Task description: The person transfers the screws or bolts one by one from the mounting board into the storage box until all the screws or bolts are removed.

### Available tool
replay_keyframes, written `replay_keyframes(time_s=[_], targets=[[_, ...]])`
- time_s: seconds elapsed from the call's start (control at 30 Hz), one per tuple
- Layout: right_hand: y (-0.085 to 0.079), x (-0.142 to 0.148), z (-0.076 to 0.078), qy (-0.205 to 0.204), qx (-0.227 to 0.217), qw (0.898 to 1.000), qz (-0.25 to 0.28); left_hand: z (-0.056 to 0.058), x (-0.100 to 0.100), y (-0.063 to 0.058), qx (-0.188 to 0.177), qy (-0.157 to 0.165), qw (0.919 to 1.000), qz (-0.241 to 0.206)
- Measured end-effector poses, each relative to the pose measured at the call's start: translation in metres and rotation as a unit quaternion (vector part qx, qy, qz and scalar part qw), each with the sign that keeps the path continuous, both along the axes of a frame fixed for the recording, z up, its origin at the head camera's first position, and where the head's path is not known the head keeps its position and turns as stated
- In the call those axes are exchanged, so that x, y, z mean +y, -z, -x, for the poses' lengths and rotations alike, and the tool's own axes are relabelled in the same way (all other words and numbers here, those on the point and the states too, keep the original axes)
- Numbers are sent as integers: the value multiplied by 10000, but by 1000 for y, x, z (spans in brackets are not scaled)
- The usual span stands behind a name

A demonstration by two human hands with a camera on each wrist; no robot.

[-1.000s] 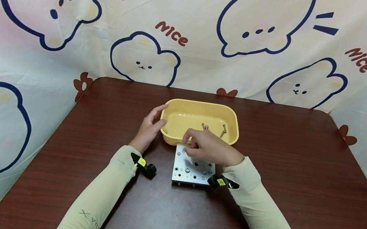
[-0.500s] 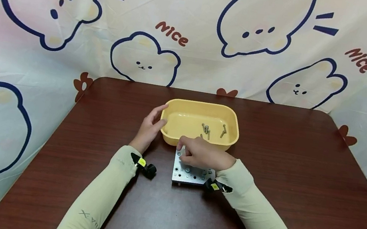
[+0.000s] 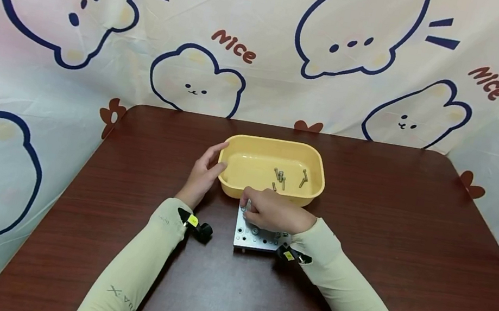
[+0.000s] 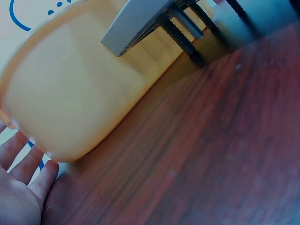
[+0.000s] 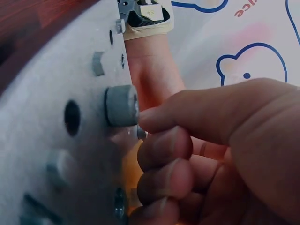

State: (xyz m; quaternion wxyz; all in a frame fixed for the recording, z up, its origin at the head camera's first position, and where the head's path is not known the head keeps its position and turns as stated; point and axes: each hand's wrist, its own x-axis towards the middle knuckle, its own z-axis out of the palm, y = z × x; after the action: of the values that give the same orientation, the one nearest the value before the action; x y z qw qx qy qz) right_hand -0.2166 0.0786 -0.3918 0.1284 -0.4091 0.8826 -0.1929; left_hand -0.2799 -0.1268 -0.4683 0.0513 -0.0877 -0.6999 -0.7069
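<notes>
A silvery metal plate [image 3: 259, 242] with holes and bolt heads stands on threaded legs, seen from below in the left wrist view. My right hand [image 3: 277, 209] reaches over it, with thumb and index finger pinching a small screw [image 5: 141, 133] at the plate's far left corner. A larger socket-head bolt [image 5: 121, 105] rises from the plate right beside the thumb tip. My left hand [image 3: 201, 175] rests its fairly straight, spread fingers against the left end of a yellow plastic box [image 3: 236, 189]; in the left wrist view these fingers [image 4: 44, 176] touch its outer wall.
Several loose screws [image 3: 280, 176] lie inside the box, toward its right side. The box stands just behind the plate on a dark brown wooden table [image 3: 369, 208]. A printed cloth [image 3: 260, 91] hangs behind the table and along its sides.
My right hand has moved slightly left and toward me, down to the plate's far left corner, uncovering more screws in the box. My left hand has stayed at the box.
</notes>
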Motion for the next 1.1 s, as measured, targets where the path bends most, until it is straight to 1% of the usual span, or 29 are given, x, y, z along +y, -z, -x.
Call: replay_keyframes(time_s=[0.1, 0.27, 0.37, 0.47, 0.63, 0.73, 1.1], targets=[[1, -2, 0, 53, 48, 10000, -6, -1, 0, -3, -30, 49, 10000, 13], [2, -3, -1, 152, 177, 9997, 25, -9, 1, -16, -114, 154, 9998, -32], [3, -4, -2, 216, 309, 9993, 13, -12, 1, -20, -143, 166, 9998, -22], [4, -6, -2, 292, 418, 9987, -43, -10, 1, -17, -140, 153, 9998, -47], [4, -8, -3, 422, 511, 9975, -227, -3, 1, -6, -26, 80, 9999, -64], [3, -8, -4, 441, 542, 9972, -280, -1, 1, -3, 36, 43, 10000, -33], [3, -9, -5, 505, 521, 9964, -436, -1, 1, -2, 10, 77, 10000, -62]])
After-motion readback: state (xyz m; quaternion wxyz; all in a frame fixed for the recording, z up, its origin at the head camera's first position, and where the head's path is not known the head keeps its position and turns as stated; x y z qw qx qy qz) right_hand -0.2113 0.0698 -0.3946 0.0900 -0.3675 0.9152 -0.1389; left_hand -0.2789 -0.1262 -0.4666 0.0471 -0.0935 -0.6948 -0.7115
